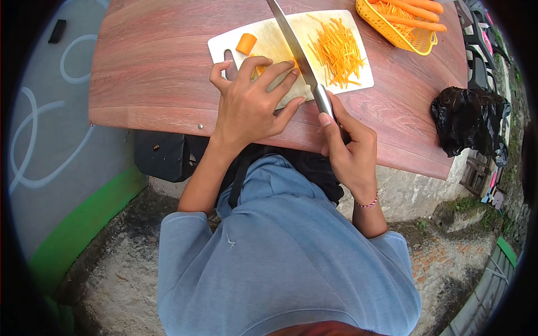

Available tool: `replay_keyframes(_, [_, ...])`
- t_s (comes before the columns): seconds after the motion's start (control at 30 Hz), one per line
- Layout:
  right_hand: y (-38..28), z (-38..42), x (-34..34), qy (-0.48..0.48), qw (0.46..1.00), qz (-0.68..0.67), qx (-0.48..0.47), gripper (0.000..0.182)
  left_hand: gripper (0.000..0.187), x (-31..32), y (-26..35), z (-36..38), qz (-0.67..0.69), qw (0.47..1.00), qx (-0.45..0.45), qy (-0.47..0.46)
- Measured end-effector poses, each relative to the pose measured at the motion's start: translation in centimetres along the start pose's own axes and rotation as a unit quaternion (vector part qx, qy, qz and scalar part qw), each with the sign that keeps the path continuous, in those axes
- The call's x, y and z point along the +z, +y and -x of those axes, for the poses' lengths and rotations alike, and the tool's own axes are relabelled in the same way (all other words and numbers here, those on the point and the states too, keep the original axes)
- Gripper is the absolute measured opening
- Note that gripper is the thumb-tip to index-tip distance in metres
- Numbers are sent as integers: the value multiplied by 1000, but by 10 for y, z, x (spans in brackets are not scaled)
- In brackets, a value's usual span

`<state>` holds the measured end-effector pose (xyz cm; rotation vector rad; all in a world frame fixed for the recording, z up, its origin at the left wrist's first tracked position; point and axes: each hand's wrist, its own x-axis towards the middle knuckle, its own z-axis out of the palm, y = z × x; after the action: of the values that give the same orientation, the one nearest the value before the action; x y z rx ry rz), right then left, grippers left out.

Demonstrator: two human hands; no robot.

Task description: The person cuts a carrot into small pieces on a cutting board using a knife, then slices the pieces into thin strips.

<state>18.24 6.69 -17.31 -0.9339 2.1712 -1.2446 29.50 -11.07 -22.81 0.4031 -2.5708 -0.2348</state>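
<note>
Your right hand [347, 147], nearest you at the table's [140, 84] near edge, is closed around the knife [300, 56] handle. Your left hand [252, 98] presses, fingers curled, on a carrot piece [259, 70] at the cutting board's [280, 33] near edge. Keep those fingertips tucked back, knuckles guiding the blade. Cut strips [338, 53] lie toward the board's right edge.

A reddish wooden table [151, 84] stands over rough concrete ground [123, 274] in daylight.
</note>
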Motion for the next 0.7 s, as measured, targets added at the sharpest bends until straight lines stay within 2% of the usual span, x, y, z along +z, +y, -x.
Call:
replay_keyframes(0.17, [-1, 3, 5, 1, 1000, -4, 8, 36, 42, 2, 0, 1, -7, 1000, 3, 8])
replay_keyframes(0.47, [-4, 6, 16, 25, 997, 65, -39, 39, 41, 2, -1, -1, 2, 1000, 9, 9])
replay_keyframes(0.53, [-4, 2, 20, 50, 986, 111, -117, 39, 40, 2, -2, -1, 0, 1000, 21, 12])
replay_keyframes(0.7, [-16, -20, 17, 24, 987, 132, -92, 38, 40, 1, -2, -2, 3, 1000, 22, 6])
